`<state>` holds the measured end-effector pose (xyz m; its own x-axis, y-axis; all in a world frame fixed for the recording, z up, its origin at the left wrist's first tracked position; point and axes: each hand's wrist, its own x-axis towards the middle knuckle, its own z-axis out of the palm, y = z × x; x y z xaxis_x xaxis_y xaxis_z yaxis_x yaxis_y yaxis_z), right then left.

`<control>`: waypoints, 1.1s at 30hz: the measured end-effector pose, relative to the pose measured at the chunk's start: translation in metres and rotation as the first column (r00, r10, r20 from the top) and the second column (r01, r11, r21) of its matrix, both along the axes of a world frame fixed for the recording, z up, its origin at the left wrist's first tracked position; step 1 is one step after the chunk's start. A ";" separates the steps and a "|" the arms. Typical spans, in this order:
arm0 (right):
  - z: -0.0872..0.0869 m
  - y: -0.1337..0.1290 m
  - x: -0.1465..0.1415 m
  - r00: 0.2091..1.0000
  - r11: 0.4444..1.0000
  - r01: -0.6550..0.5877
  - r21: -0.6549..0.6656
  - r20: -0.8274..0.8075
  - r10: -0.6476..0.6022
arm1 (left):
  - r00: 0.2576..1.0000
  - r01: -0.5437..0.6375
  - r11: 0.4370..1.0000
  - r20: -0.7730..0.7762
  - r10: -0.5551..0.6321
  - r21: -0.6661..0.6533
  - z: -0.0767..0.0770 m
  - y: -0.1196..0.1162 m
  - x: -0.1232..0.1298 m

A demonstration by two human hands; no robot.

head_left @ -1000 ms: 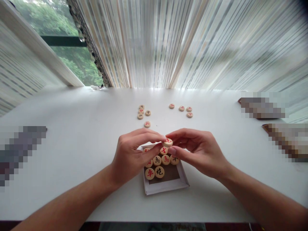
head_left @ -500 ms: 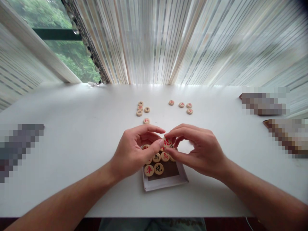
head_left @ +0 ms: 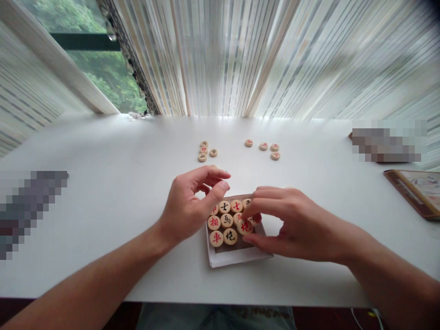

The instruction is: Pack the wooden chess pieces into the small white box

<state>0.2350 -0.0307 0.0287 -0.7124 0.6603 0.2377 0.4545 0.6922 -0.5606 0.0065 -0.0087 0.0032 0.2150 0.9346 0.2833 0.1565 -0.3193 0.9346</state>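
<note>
A shallow white box (head_left: 223, 262) with a brown bottom stands near the front of the table. Several round wooden pieces with red or black characters lie in it in rows, among them a black-marked piece (head_left: 230, 236) and a red-marked one (head_left: 216, 238) in the front row. My right hand (head_left: 275, 220) pinches a red-marked piece (head_left: 245, 227) over the box's right part, its fingers covering some pieces behind. My left hand (head_left: 195, 201) hovers at the box's left back edge, fingers apart and curved, with nothing between them.
Loose round pieces (head_left: 213, 152) lie in a group beyond the box, and more pieces (head_left: 263, 146) sit further right. A brown-edged flat object (head_left: 412, 192) lies at the right. Blurred-out dark items are at both sides. Striped curtains hang behind the white table (head_left: 113, 183).
My right hand has brought the red-marked piece down and toward me, away from my left hand, which no longer touches it. More pieces in the box now show.
</note>
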 end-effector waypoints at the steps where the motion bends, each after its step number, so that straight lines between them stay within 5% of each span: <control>1: 0.001 0.000 0.000 0.999 0.998 -0.045 -0.039 0.026 0.046 | 1.000 -0.002 1.000 -0.001 0.002 0.002 0.000 0.001 0.000; 6: 0.002 -0.001 -0.001 0.985 0.985 -0.089 -0.145 0.133 0.109 | 1.000 0.012 1.000 -0.005 -0.012 0.018 0.001 -0.001 0.000; 33: -0.014 0.000 -0.001 0.964 0.996 -0.060 -0.073 0.254 0.077 | 0.998 0.051 0.998 -0.024 -0.050 0.029 0.001 -0.003 0.001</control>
